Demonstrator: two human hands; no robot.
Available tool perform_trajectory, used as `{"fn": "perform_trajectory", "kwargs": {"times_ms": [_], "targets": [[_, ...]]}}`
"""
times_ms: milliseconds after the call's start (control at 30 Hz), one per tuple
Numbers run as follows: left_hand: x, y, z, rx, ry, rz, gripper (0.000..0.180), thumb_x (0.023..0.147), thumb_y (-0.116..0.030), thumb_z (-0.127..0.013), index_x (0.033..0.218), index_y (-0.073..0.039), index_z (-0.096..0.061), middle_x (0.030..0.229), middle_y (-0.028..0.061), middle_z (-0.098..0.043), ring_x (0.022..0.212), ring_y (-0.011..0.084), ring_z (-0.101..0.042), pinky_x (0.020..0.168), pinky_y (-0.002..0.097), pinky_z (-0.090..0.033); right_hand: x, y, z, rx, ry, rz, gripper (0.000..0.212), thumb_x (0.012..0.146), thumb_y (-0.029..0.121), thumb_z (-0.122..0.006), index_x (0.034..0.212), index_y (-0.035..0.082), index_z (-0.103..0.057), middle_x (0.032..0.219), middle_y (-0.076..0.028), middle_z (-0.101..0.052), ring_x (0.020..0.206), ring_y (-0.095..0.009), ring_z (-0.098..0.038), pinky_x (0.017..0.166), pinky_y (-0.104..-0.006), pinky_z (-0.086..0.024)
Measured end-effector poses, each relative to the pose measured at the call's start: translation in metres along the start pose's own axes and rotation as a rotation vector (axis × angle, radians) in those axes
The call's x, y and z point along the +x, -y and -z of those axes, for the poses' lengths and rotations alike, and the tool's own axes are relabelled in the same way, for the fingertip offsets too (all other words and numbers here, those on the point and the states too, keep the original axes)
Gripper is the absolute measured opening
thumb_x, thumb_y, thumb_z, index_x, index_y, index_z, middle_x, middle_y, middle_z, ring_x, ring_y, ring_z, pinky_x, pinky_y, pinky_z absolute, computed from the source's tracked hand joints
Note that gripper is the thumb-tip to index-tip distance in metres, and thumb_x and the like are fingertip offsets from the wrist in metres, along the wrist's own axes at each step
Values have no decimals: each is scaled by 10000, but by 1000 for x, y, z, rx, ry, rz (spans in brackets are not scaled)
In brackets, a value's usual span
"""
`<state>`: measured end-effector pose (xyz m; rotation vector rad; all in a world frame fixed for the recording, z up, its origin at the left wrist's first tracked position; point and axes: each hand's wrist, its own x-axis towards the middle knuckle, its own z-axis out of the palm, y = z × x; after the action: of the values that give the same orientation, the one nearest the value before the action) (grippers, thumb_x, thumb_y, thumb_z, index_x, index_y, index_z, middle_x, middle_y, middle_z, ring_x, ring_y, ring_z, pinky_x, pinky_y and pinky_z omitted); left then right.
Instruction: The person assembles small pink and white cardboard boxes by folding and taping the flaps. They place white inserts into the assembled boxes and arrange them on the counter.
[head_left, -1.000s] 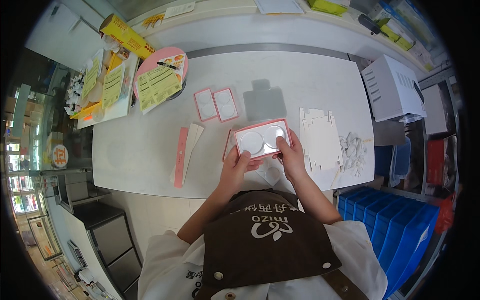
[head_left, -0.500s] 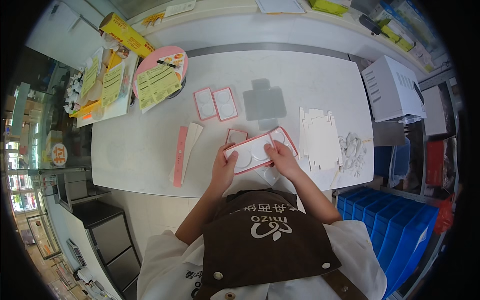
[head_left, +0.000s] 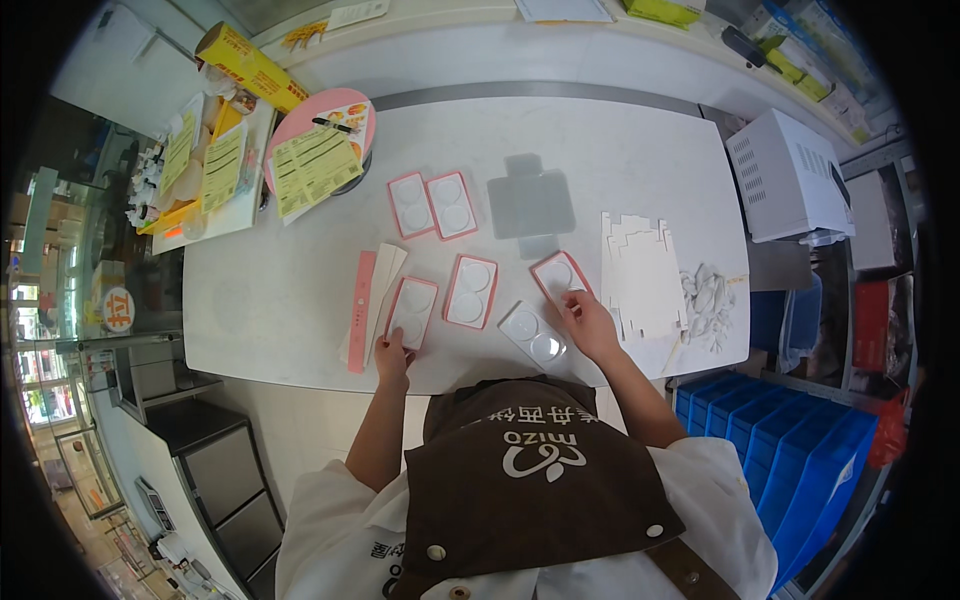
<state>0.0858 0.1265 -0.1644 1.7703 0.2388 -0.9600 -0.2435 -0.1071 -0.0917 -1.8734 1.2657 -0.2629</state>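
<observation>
My left hand [head_left: 395,356] grips the near end of a shallow pink-edged box [head_left: 412,308], which has a white insert with two round wells. The thumb lies over the insert. On the right, my right hand [head_left: 590,322] is closed at the near corner of a tilted matching box [head_left: 556,266], its fingertips partly hidden. Another such box [head_left: 470,290] lies between the hands, touched by neither. A loose clear plastic insert with two round wells [head_left: 531,335] rests just left of my right hand.
Two more pink-edged boxes [head_left: 432,206] sit farther back, beside a flat grey translucent sheet [head_left: 530,203]. Pink and white strips [head_left: 364,310] lie at left. A stack of white card blanks [head_left: 640,275] and crumpled plastic [head_left: 706,305] are at right. A pink turntable [head_left: 285,128] holds papers.
The box held in both hands is now at the left in my left hand. My right hand has shifted right to another box, and the middle box and clear insert are uncovered.
</observation>
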Motion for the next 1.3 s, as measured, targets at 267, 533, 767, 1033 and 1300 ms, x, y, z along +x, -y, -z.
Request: {"fn": "perform_trajectory", "kwargs": {"times_ms": [267,533,767,1033,1300], "targets": [[-13,3,-16,851,-169,-780,540,925,-234,-671,1406,-32,-528,1427,224,-512,1256,351,-550,1054,500,-459,-27,-12,-20,-207,547,148,276,900,234,-709,1140,115,-640,1054,-126,-706,940,-343,-691,819,-442,-557],[-43,-22,-60,1247,304,-1064,688,843,-194,-666,1511,-154,-509,1653,196,-329,1506,456,-329,1204,617,-296,-7,-14,-62,92,447,-13,426,959,231,-676,1341,56,-605,1143,-168,-704,1022,-314,-691,888,-405,-551],[-25,-5,-81,1281,258,-949,717,851,-235,-673,1532,-114,-485,1714,190,-202,1553,443,-248,1220,631,-262,20,-11,-44,457,353,77,367,986,175,-664,1321,27,-640,1077,-90,-726,1011,-225,-701,858,-369,-565],[-24,-7,-93,1177,131,-922,628,877,-211,-664,1475,-84,-520,1685,191,-263,1524,441,-285,1205,597,-293,31,-151,91,0,-361,-208,267,881,184,-743,1063,1,-672,907,-122,-717,826,-254,-702,781,-367,-567],[-96,5,-137,878,365,-930,315,878,-147,-671,1186,-89,-692,1239,152,-694,1164,368,-634,980,459,-517,41,-240,156,-67,-360,-323,629,832,247,-792,1363,-24,-589,1189,-181,-695,1067,-272,-683,907,-388,-553]]}}
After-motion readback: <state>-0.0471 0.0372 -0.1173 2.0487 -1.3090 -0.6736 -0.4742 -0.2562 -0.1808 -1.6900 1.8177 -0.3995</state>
